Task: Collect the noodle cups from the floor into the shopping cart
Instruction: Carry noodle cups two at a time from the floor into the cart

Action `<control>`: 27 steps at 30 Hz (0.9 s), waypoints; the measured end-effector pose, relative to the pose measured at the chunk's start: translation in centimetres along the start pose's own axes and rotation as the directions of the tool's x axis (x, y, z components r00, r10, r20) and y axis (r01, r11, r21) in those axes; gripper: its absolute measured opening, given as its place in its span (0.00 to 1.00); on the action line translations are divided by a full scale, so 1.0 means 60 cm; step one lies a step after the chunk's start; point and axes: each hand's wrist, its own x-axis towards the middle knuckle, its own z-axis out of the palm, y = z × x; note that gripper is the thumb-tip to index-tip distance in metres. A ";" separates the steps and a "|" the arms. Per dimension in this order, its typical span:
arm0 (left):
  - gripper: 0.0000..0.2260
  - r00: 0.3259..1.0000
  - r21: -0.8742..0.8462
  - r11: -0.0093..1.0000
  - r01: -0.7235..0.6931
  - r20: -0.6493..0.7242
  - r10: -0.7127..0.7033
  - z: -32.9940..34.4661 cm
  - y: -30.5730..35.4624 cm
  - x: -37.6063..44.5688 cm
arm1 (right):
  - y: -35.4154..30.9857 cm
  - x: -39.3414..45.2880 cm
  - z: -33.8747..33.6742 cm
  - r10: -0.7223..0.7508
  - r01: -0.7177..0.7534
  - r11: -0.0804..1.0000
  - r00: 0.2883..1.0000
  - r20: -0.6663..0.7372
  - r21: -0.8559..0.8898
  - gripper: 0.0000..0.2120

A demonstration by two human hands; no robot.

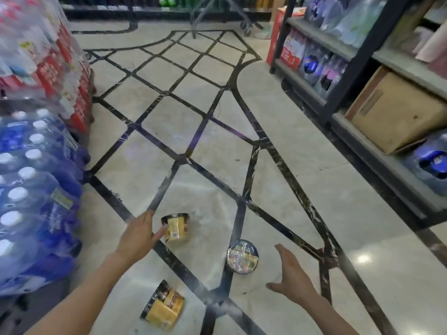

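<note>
1. Left hand (pixel 137 238) reaches out, fingers straight, thumb tip just beside the yellow noodle cup (pixel 176 228); it grasps nothing.
2. Right hand (pixel 294 274) spread loose, near the round noodle bowl (pixel 242 257), apart from it.
3. Three noodle containers on the floor (pixel 338 209): the yellow cup upside down, the bowl lid-up, another cup (pixel 164 305) on its side.
4. Shopping cart (pixel 217 18) well apart at the aisle's far end, open tiles between.

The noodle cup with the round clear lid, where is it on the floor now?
In the head view the round-lidded noodle cup stands on the floor at lower centre-right, just left of the open right hand and to the right of the yellow noodle cup.
</note>
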 end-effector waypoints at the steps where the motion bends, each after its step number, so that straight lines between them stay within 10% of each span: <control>1: 0.33 1.000 -0.020 1.000 0.023 0.004 -0.023 0.043 -0.020 0.022 | 0.018 0.027 0.039 0.015 -0.015 0.999 1.000 0.004 0.034 0.53; 7: 0.38 0.981 -0.197 0.961 0.195 0.057 -0.188 0.253 -0.083 0.137 | 0.096 0.158 0.237 0.146 -0.117 0.944 0.987 -0.070 0.309 0.57; 12: 0.54 0.944 -0.352 0.879 0.322 0.055 -0.324 0.408 -0.177 0.242 | 0.093 0.209 0.298 0.145 -0.040 0.880 0.971 -0.189 0.473 0.38; 27: 0.43 0.867 -0.514 0.709 0.483 0.170 -0.468 0.336 -0.082 0.194 | 0.049 0.195 0.294 0.231 -0.036 0.680 0.958 -0.168 0.732 0.46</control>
